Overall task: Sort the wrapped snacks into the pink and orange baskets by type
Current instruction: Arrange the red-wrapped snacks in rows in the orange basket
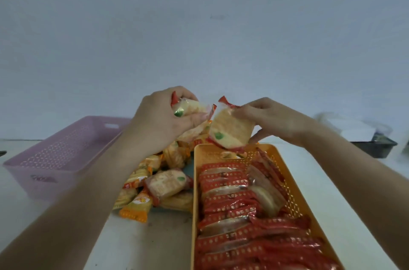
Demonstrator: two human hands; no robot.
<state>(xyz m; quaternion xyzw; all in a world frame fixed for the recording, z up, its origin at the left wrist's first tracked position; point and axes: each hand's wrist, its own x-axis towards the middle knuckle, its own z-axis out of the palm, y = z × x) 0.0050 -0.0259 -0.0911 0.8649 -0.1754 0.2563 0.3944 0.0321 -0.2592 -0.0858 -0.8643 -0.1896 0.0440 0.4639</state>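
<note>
1. A plain, pale grey-blue wall (199, 15) fills the upper half of the view, marked by one faint smudge (218, 17) right of centre.
2. The white surface (137, 245) below it carries a scatter of small dark specks.
3. A dark, shallow tray (374, 148) sits at the far right, close to the wall; blurred white sheets (352, 128) lie just beside or over it.
4. The tip of a dark object (2, 153) enters at the left edge, too little showing to identify.
</note>
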